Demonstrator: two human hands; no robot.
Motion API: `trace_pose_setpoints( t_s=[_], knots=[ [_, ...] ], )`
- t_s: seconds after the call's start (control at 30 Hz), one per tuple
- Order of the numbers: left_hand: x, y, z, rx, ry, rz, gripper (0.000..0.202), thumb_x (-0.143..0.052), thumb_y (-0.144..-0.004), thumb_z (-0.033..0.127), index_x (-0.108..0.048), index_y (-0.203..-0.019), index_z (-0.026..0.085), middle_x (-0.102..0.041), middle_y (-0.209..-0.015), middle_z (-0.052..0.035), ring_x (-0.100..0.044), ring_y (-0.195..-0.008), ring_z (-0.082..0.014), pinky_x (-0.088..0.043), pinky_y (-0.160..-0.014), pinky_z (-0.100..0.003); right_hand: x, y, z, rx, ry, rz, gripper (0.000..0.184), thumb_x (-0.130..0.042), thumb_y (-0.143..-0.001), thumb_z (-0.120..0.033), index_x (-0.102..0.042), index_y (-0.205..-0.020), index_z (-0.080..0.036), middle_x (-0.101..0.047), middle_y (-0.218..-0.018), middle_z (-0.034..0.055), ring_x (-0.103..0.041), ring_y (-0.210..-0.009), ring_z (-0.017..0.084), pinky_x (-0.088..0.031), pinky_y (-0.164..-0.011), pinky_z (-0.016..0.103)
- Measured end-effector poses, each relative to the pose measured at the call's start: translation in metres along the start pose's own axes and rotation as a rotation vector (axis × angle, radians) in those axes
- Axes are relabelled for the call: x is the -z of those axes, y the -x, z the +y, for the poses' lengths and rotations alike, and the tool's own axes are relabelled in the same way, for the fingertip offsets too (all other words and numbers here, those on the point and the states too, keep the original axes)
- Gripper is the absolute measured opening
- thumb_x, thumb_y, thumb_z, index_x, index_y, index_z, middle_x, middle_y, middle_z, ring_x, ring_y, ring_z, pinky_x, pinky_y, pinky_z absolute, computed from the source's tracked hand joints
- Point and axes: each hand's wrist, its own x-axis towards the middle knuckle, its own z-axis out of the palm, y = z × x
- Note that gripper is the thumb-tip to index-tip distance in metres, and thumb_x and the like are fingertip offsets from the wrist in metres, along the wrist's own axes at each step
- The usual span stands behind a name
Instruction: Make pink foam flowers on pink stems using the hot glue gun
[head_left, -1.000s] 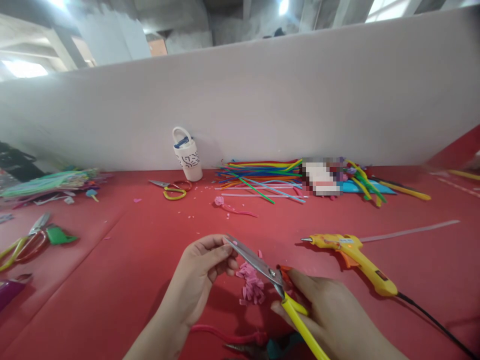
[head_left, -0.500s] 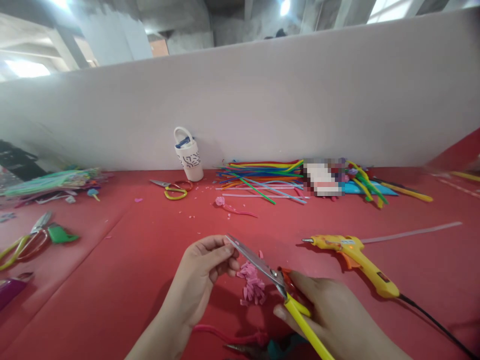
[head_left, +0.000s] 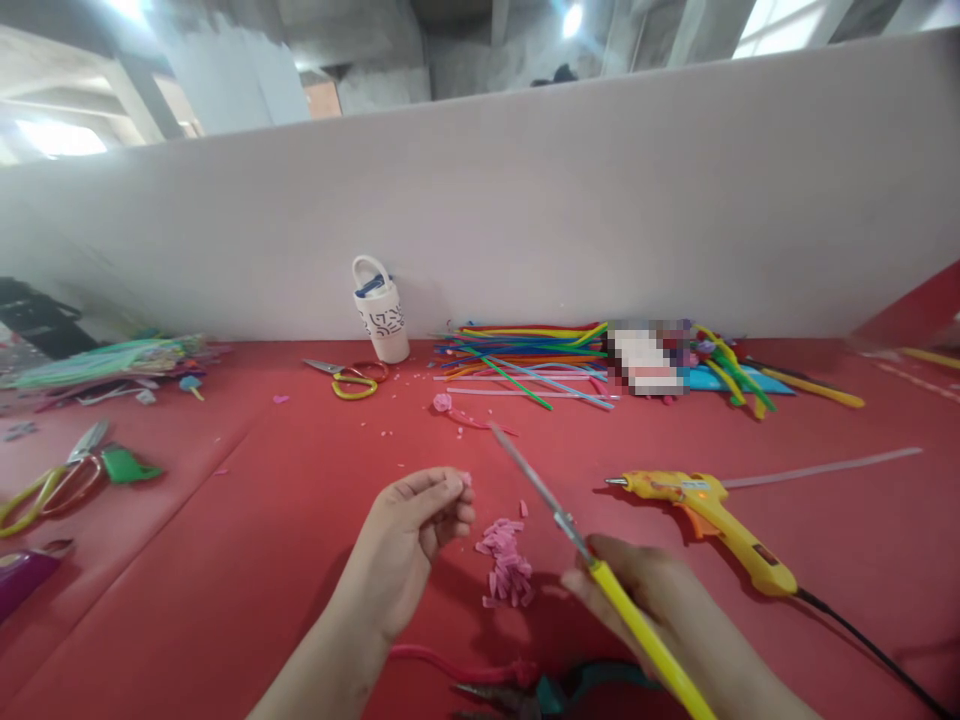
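1. Nearest the body, pliers (head_left: 551, 697) with teal handles lie next to a fuzzy pink stem (head_left: 439, 657); their closeness probably keeps them handy.
2. The right hand (head_left: 649, 590) is closed round the yellow-handled scissors (head_left: 611, 588); the blades point away from the body and clear of the other fingers, seen nearly edge-on, so I cannot tell whether they are parted.
3. The left hand (head_left: 420, 535) grasps a small pink scrap (head_left: 466, 480) between thumb and fingertips; such a tip-hold likely leaves most of the scrap free; how much the fingers hide cannot be told.
4. Between the hands, on the red table (head_left: 247, 570), lies a pile of pink clippings (head_left: 508, 570); that spot seems chosen to gather small bits together.
5. To the right, a glue gun (head_left: 697, 490) rests on its side, nozzle turned inward, perhaps for easy pick-up; a translucent glue stick (head_left: 825, 468) appears to run into its back.
6. Farther off lies a pink flower-like piece (head_left: 442, 402) on a thin stem, loose specks near it; beyond stand a white tumbler (head_left: 386, 325), lidded and upright, contents hidden, and, to its right, a heap of coloured pipe cleaners (head_left: 525, 345), laid lengthwise along the white partition (head_left: 480, 220), presumably to save working room.
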Motion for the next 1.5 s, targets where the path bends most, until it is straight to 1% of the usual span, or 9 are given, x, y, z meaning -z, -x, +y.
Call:
trace_pose_setpoints(
  t_s=[0.13,0.3,0.4,0.5,0.6,0.73,0.83,1.1,1.5],
  knots=[
    [0.004,-0.007,-0.003,-0.025,-0.105,0.029,0.013,-0.068,-0.066,0.024,-0.069,-0.072,0.012,-0.066,-0.066,-0.0028,-0.058,-0.054,-0.007,-0.047,-0.052,-0.015,0.004,-0.007,0.012,-0.074,-0.069,0.086,0.041,-0.037,-0.082,-0.055,-0.029,-0.057,-0.024,-0.033,-0.049,-0.0053,-0.037,-0.044,0.012,-0.024,-0.042,0.024],
    [0.006,-0.018,-0.013,-0.093,-0.367,-0.002,0.01,-0.07,-0.062,0.022,-0.067,-0.062,0.013,-0.059,-0.048,0.001,-0.051,-0.043,-0.0085,-0.039,-0.043,-0.017,0.02,-0.015,0.012,-0.134,0.157,0.102,0.039,-0.042,-0.082,-0.054,-0.041,-0.059,-0.022,-0.052,-0.054,-0.0001,-0.051,-0.051,0.016,-0.031,-0.047,0.025],
    [0.004,-0.023,-0.022,-0.119,-0.521,-0.015,0.008,-0.067,-0.063,0.022,-0.067,-0.061,0.015,-0.052,-0.04,0.0048,-0.044,-0.037,-0.0083,-0.031,-0.039,-0.018,0.028,-0.016,0.01,-0.188,0.312,0.095,0.032,-0.042,-0.085,-0.044,-0.052,-0.067,-0.02,-0.064,-0.063,0.0045,-0.06,-0.059,0.02,-0.034,-0.05,0.026],
    [0.0,-0.026,-0.03,-0.133,-0.624,-0.047,0.009,-0.063,-0.065,0.023,-0.065,-0.059,0.016,-0.053,-0.042,0.0048,-0.045,-0.038,-0.0095,-0.032,-0.04,-0.019,0.03,-0.015,0.01,-0.207,0.416,0.102,0.025,-0.042,-0.086,-0.035,-0.059,-0.078,-0.018,-0.069,-0.072,0.0088,-0.065,-0.066,0.022,-0.036,-0.052,0.027],
    [-0.002,-0.029,-0.035,-0.134,-0.694,-0.065,0.008,-0.061,-0.064,0.022,-0.063,-0.058,0.017,-0.055,-0.044,0.0039,-0.05,-0.041,-0.0117,-0.035,-0.041,-0.02,0.028,-0.013,0.012,-0.204,0.472,0.103,0.023,-0.046,-0.082,-0.033,-0.061,-0.079,-0.016,-0.07,-0.072,0.0106,-0.066,-0.066,0.025,-0.035,-0.05,0.027],
    [-0.002,-0.034,-0.038,-0.136,-0.757,-0.061,0.003,-0.059,-0.06,0.018,-0.061,-0.058,0.017,-0.055,-0.042,0.0044,-0.051,-0.039,-0.0122,-0.036,-0.041,-0.021,0.024,-0.01,0.012,-0.2,0.544,0.118,0.03,-0.045,-0.084,-0.037,-0.063,-0.075,-0.014,-0.068,-0.065,0.013,-0.066,-0.061,0.027,-0.035,-0.047,0.028],
    [-0.001,-0.034,-0.033,-0.177,-0.782,-0.053,0.002,-0.059,-0.06,0.017,-0.06,-0.059,0.017,-0.055,-0.043,0.005,-0.05,-0.039,-0.0118,-0.037,-0.042,-0.021,0.023,-0.009,0.012,-0.195,0.573,0.129,0.026,-0.046,-0.083,-0.033,-0.063,-0.077,-0.013,-0.068,-0.064,0.012,-0.067,-0.061,0.026,-0.036,-0.047,0.027],
    [0.008,-0.028,-0.014,-0.246,-0.798,-0.065,0.006,-0.061,-0.062,0.022,-0.059,-0.065,0.017,-0.053,-0.048,0.0058,-0.049,-0.041,-0.0108,-0.038,-0.045,-0.022,0.02,-0.009,0.006,-0.154,0.597,0.154,0.017,-0.048,-0.082,-0.021,-0.061,-0.086,-0.01,-0.069,-0.083,0.0142,-0.067,-0.077,0.026,-0.042,-0.059,0.028],
    [0.0,-0.029,-0.043,-0.203,-0.869,-0.208,0.003,-0.053,-0.061,0.018,-0.055,-0.063,0.018,-0.054,-0.049,0.0053,-0.055,-0.044,-0.0134,-0.043,-0.044,-0.023,0.014,-0.01,0.002,-0.183,0.647,0.185,0.017,-0.05,-0.083,-0.023,-0.06,-0.087,-0.01,-0.068,-0.082,0.0147,-0.067,-0.073,0.028,-0.04,-0.051,0.028]
  ],
)
